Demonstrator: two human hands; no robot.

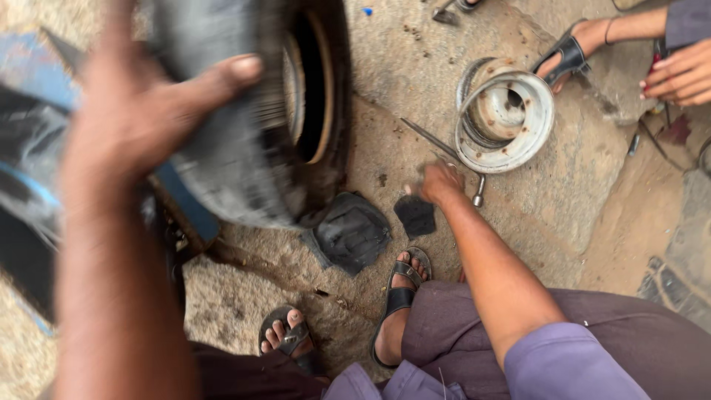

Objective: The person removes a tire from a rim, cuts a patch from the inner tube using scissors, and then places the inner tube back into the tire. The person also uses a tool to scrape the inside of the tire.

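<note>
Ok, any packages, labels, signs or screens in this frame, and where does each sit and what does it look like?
None in view: the ground holds only a black tyre under the left hand, a pale metal wheel rim, and black rubber pieces near the right hand.

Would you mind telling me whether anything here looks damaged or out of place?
Two torn black rubber pieces lie loose on the ground by the tyre. The bare rim lies apart from it, near the right hand.
</note>
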